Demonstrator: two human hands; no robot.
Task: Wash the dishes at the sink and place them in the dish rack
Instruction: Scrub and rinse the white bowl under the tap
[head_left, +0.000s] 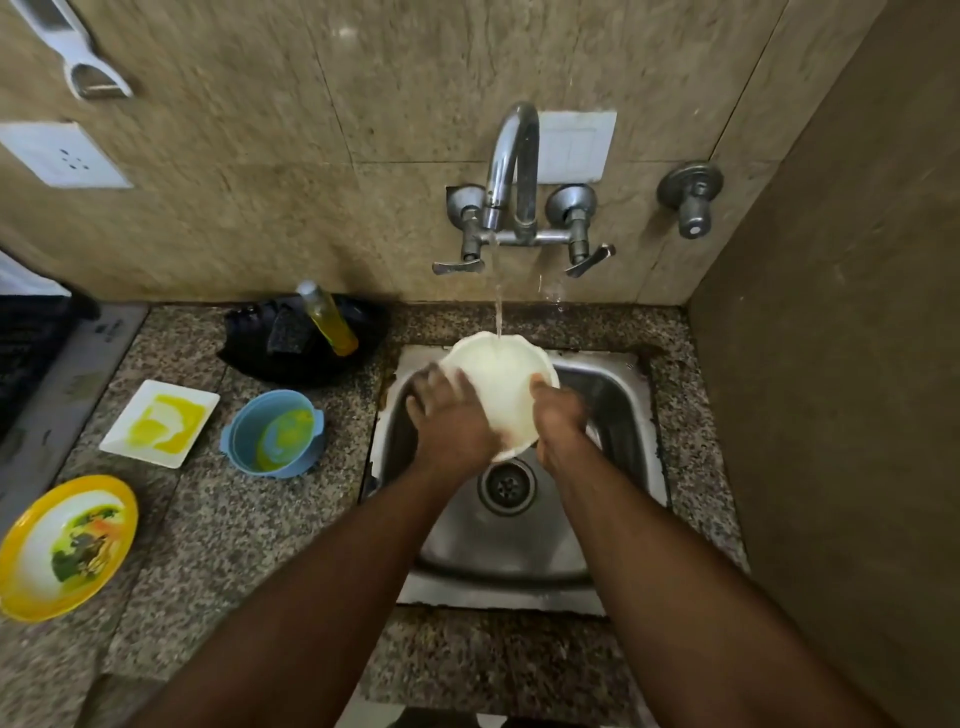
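Room: beige stone-tile wall (260, 182) at the far side, a plain brown wall (841, 364) on the right. Work surface: speckled granite counter (234, 545), running left of and around one steel sink (613, 415) set into its right part; one drain (506, 486) in the basin floor.

Wall fittings: one gooseneck tap (511, 171) with two lever handles, water running in a thin stream (497, 301); one separate valve (691, 200) to the right; two white switch plates, one behind the tap (576, 145), one far left (62, 156).

Counter, left of the sink: one black tray (306, 358) at the far edge holding one bottle of yellow liquid (330, 322) and one dark scrub pad (285, 332). Three soiled dishes: one yellow-rimmed plate (65, 548) nearest, at the left edge; one white square plate (158, 422) with yellow residue; one blue bowl (275, 434) with yellow residue, just beside the sink.

Task item: one white bowl (501, 384), scalloped rim, held tilted over the sink's far part, the stream landing at its far rim.

Hands: left hand (452, 421) grips the bowl's left edge; right hand (558, 421) grips the right edge. Both are clamped on it, one per side.
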